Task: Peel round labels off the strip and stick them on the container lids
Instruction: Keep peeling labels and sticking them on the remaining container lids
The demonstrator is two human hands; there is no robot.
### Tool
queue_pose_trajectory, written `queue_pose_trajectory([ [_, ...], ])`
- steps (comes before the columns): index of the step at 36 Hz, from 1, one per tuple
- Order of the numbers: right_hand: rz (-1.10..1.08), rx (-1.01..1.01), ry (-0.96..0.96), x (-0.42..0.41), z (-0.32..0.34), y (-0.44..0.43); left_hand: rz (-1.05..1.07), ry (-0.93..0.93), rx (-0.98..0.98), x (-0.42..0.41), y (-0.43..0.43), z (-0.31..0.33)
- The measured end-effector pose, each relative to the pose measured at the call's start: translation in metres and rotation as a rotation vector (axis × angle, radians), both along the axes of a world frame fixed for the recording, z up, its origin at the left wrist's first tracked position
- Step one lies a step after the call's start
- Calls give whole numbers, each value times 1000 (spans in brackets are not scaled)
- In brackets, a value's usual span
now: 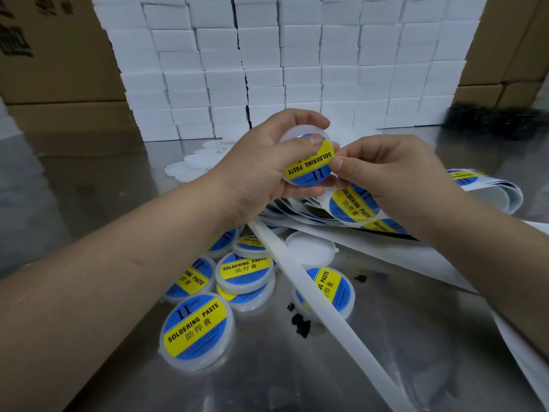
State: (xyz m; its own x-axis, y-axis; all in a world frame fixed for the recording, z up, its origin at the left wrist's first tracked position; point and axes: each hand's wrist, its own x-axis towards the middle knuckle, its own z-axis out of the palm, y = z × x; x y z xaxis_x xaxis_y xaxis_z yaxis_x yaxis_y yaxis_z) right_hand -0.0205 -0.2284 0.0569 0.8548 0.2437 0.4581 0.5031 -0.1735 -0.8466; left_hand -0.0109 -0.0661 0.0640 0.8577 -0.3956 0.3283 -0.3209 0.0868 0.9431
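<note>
clutter: labelled lids heaped under left forearm, bare lid beside, spent backing lying across them, black crumbs near | room: steel table stretches left and front; white boxes wall the rear, cartons at both sides | hands: left hand grips lid above strip, thumb on label; right hand pinches label's edge | text: "soldering paste"
</note>
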Motion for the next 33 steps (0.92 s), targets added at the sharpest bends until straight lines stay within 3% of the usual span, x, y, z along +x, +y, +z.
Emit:
queue_pose_trajectory([
  [33,-69,-40,-22,1,-2,1,83,-101,75,0,-4,-5],
])
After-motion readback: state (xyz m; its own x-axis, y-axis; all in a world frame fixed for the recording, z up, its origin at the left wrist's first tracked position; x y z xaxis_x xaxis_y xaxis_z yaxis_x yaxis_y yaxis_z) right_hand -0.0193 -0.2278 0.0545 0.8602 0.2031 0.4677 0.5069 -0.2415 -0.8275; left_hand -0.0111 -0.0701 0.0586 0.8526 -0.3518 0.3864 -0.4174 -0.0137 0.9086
